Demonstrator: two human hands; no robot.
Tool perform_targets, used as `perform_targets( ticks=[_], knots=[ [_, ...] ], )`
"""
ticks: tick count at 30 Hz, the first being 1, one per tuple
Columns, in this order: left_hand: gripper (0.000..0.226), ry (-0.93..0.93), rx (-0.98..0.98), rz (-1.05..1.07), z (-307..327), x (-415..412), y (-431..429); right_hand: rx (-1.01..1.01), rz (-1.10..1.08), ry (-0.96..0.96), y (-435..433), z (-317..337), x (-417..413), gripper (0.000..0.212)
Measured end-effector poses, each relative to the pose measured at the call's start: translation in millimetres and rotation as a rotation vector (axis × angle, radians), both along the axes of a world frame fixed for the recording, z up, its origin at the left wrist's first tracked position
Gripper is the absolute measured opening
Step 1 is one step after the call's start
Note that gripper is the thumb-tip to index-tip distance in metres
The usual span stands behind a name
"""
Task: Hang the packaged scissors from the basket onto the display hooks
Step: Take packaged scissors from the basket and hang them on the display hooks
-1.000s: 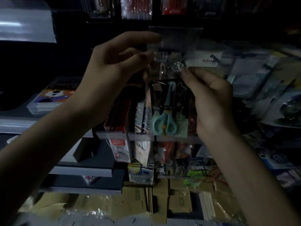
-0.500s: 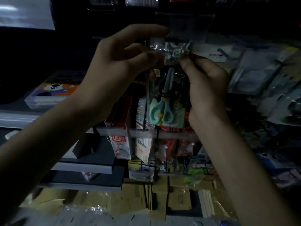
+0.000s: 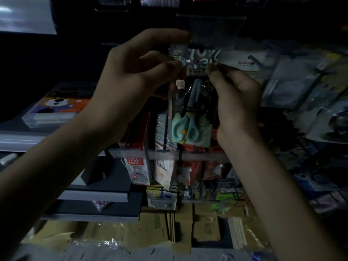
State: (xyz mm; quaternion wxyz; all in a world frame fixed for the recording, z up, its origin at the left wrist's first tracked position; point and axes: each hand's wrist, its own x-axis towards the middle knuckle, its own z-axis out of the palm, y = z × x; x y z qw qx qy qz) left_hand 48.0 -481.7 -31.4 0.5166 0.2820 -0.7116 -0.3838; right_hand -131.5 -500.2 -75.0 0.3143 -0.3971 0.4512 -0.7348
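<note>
Packaged scissors [image 3: 190, 113] with pale green handles are held upright at the middle of a dim scene, the top edge just below a clear label tab [image 3: 211, 29]. The upper left corner is pinched by the left hand [image 3: 135, 72], with the index finger stretched toward the tab. The upper right edge is pinched by the right hand [image 3: 237, 102]. In such gloom the hang hole could be missed, and the pack bent or dropped. The hook itself cannot be made out, and the basket is not seen.
</note>
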Motion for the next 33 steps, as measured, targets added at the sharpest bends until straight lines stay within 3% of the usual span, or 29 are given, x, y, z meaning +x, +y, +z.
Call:
perform_targets(
  ticks=[10,16,24,33],
  knots=[
    [0.027,0.086,0.074,0.089,-37.3,-0.3,7.7,0.055,0.018,-0.079,-6.4,-8.2,-4.4,0.020],
    [0.034,0.088,0.149,0.330,-82.8,-10.1,-2.3,0.074,0.040,-0.115,-8.5,-11.8,-6.8,0.012],
    [0.011,0.227,0.319,0.263,-98.6,-27.4,-11.7,0.070,0.058,-0.123,-1.0,-12.2,-8.5,0.020],
    [0.011,0.246,0.282,0.298,-104.1,-30.6,-9.1,0.128,-0.132,0.248,25.4,-51.4,-3.6,0.029]
  ],
)
